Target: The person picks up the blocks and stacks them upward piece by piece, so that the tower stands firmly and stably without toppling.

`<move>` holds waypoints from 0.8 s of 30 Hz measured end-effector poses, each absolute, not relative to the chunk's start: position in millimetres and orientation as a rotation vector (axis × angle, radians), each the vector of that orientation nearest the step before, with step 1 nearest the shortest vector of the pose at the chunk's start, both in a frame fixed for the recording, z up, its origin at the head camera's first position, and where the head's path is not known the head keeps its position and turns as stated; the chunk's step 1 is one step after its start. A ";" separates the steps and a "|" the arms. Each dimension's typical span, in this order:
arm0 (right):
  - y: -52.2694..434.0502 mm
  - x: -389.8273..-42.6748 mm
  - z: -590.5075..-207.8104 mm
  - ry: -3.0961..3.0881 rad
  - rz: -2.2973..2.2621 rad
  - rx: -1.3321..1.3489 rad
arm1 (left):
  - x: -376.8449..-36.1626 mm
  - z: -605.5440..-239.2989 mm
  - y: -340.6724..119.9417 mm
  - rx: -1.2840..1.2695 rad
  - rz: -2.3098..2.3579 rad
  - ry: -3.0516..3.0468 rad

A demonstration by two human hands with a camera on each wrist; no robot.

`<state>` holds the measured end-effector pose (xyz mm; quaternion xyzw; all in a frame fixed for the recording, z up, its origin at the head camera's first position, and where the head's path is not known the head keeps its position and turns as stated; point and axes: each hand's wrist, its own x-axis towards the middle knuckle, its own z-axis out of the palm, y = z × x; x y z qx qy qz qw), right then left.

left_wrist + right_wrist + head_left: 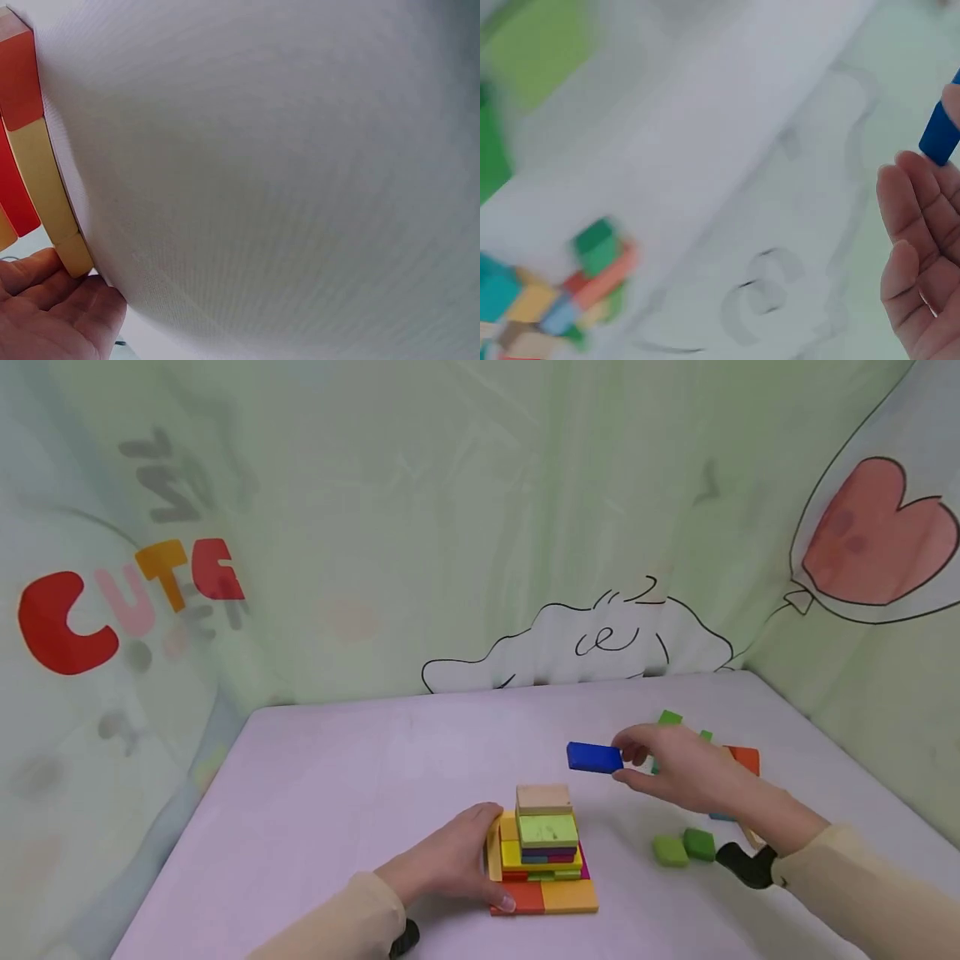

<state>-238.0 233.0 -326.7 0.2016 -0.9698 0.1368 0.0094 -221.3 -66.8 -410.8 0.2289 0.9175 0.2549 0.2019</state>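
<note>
The right hand [678, 768] hovers above the table [337, 777], to the right of and above a stack of coloured blocks [543, 847], and pinches one end of a blue block [594, 757] between thumb and fingertips, the block level and sticking out to the left. In the right wrist view the blue block [940, 133] shows at the picture's edge beyond loosely bent fingers [915, 217]. The left hand [450, 860] rests on the table against the stack's left side, fingers gently bent around its lower edge and touching a pale yellow block [52, 195]. Two green blocks [684, 847] lie on the table near the right wrist, with more loose blocks [738, 758] behind the right hand.
</note>
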 end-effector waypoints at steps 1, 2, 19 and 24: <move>226.1 -231.6 -321.0 -3.011 0.419 0.666 | -221.8 -410.4 -66.9 0.639 0.711 2.563; 219.2 -225.5 -316.8 -2.998 0.397 0.709 | -222.1 -410.0 -67.0 0.637 0.710 2.565; 180.9 -198.6 -324.0 -3.058 0.302 0.898 | -221.4 -411.6 -66.4 0.634 0.731 2.568; 180.4 -199.0 -324.5 -3.056 0.306 0.895 | -220.9 -411.5 -67.2 0.645 0.721 2.584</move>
